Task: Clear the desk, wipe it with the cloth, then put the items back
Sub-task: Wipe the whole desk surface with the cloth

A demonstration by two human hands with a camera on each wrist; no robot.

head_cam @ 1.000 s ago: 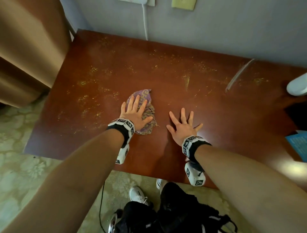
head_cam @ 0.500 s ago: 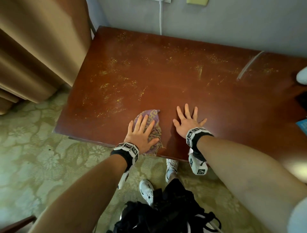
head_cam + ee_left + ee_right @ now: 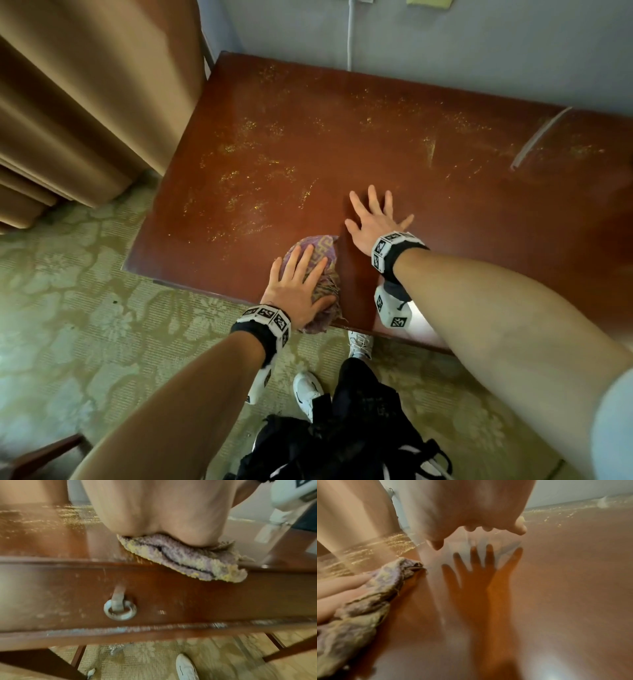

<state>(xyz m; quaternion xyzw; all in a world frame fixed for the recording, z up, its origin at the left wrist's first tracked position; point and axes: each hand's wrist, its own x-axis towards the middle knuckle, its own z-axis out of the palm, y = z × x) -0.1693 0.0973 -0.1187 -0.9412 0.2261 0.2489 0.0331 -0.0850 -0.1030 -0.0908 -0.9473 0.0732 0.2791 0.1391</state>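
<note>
Stage: wiping under way, judging by the bare counter [image 3: 394,144]; clearing seemingly done, putting items back not yet begun.

Left: tan curtain [image 3: 85,102] hanging beside the counter's left end; patterned green carpet [image 3: 68,308] lying below.

Left-centre: yellowish speckles [image 3: 246,192] still dotting the left and far parts of the counter, so probably wiping left to do there. Drawer front with ring pull [image 3: 120,609] showing under the near edge in the left wrist view.

Centre: left hand [image 3: 298,291] pressing flat, fingers straight and spread, on the cloth [image 3: 325,253]; cloth lying bunched at the near edge, one corner overhanging.

Right of centre: right hand [image 3: 373,222] resting flat on bare wood just beside the cloth, fingers wide, holding nothing.

Right: pale strip [image 3: 537,137] lying near the far right.

Rear: grey wall, white cable [image 3: 351,34] running down it.

Below: white shoes, black bag [image 3: 342,445] sitting on the carpet.
</note>
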